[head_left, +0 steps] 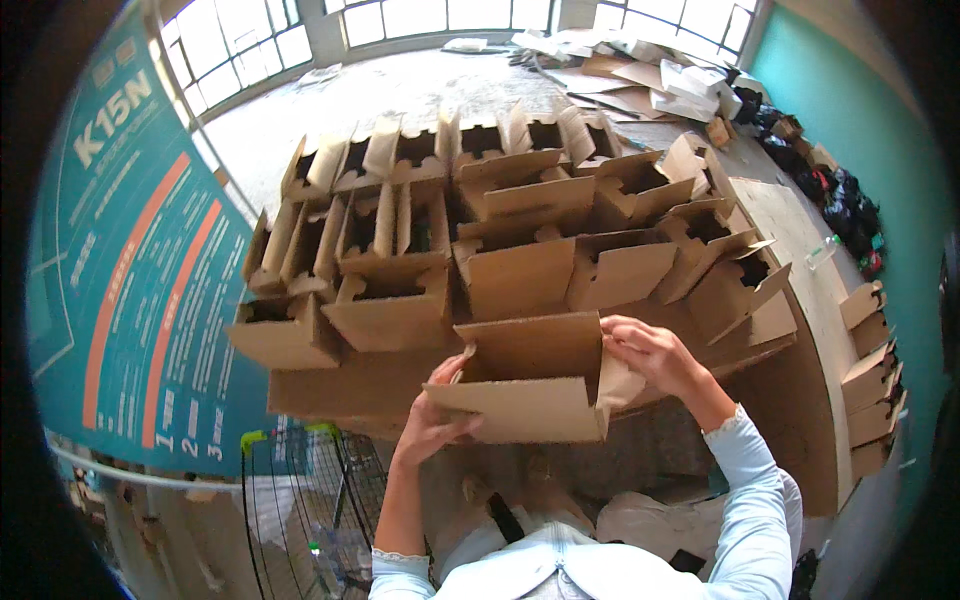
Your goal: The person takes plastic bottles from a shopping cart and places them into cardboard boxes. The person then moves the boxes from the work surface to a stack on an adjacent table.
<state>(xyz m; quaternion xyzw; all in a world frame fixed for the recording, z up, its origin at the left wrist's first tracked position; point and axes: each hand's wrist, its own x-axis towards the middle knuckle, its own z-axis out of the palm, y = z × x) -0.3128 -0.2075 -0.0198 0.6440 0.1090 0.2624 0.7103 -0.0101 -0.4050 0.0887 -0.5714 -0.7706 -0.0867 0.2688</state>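
Between my hands, in front of my body, is an open brown cardboard box [520, 410] with its top flaps raised. My left hand [438, 420] grips the box's left end, thumb on the near flap and fingers at the side. My right hand [655, 352] is closed at the far right corner, by the right side flap [618, 382]. The inside of the box is in shadow, and I cannot make out any contents. Just beyond it, several similar open boxes [395, 310] stand close together in rows on a cardboard-covered surface [310, 395].
A black wire cart [300, 500] with green corners stands at lower left, beside a large teal printed board [130, 300]. More cardboard boxes [870, 400] line the right wall. Black bags [850, 205] and flattened cardboard [625, 75] lie at the far right.
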